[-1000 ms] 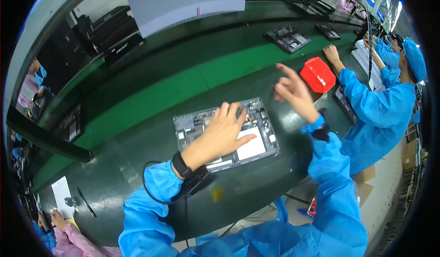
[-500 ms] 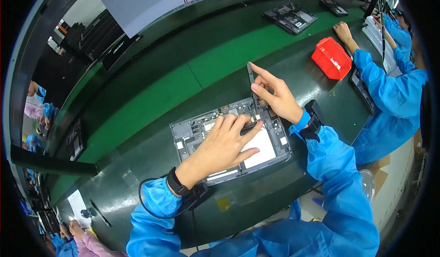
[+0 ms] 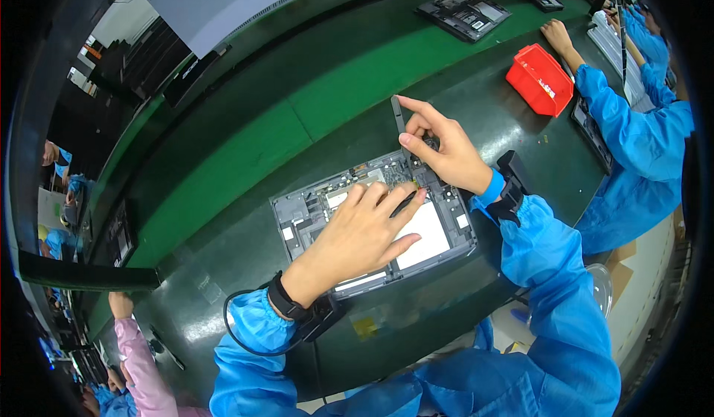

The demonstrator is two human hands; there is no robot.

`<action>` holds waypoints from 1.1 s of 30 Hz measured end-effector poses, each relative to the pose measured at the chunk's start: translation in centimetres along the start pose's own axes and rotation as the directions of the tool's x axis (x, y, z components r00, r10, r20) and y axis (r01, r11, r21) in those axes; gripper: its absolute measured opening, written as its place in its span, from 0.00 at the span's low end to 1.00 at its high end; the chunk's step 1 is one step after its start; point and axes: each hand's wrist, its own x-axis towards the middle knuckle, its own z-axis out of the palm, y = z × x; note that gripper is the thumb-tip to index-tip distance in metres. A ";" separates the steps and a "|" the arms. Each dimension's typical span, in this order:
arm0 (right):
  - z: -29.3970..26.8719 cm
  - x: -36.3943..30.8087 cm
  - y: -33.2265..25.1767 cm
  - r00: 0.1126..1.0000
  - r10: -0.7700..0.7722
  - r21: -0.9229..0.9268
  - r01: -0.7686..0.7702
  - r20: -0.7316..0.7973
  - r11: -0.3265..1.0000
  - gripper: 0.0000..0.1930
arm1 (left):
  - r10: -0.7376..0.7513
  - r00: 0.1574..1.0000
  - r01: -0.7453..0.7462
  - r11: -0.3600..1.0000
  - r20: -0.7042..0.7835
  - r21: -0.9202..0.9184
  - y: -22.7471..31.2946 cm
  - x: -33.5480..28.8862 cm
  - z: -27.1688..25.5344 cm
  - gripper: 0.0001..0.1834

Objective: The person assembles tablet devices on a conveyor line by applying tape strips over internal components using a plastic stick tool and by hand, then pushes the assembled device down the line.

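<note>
An opened grey tablet chassis [image 3: 305, 212] with a white panel [image 3: 428, 227] lies on the dark bench in front of me. My left hand [image 3: 361, 235] rests flat on its middle, fingers spread toward the upper edge. My right hand [image 3: 439, 149] sits at the chassis's top right corner and pinches a thin dark strip-shaped tool [image 3: 398, 116] that stands upright, with the index finger stretched along it. Both wrists wear black straps below blue sleeves.
A green conveyor belt [image 3: 245, 149] runs behind the chassis. A red bin [image 3: 539, 79] stands at the right by a co-worker's hand [image 3: 558, 34] in blue. Another opened device [image 3: 465, 12] lies on the far belt. A pink-sleeved person [image 3: 137, 350] works at lower left.
My right hand came down from the red bin's side to the chassis's top right corner, now holding the dark strip. My left hand stayed on the chassis, shifting slightly.
</note>
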 end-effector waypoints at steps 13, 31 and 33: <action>0.5 -1.9 0.7 0.900 0.361 0.522 -0.191 -0.245 0.831 0.22 | -0.609 0.753 0.619 0.784 -0.249 -0.043 0.4 -5.6 -2.9 0.42; 0.0 -2.4 -1.3 0.824 0.225 0.441 0.033 -0.520 0.897 0.21 | -0.969 0.220 0.151 0.150 -0.114 -0.977 -7.1 -6.9 -2.4 0.32; -0.1 -2.4 -1.6 0.822 0.257 0.458 0.005 -0.508 0.889 0.21 | -0.971 0.213 0.076 0.126 -0.107 -0.989 -13.9 -7.7 -1.5 0.31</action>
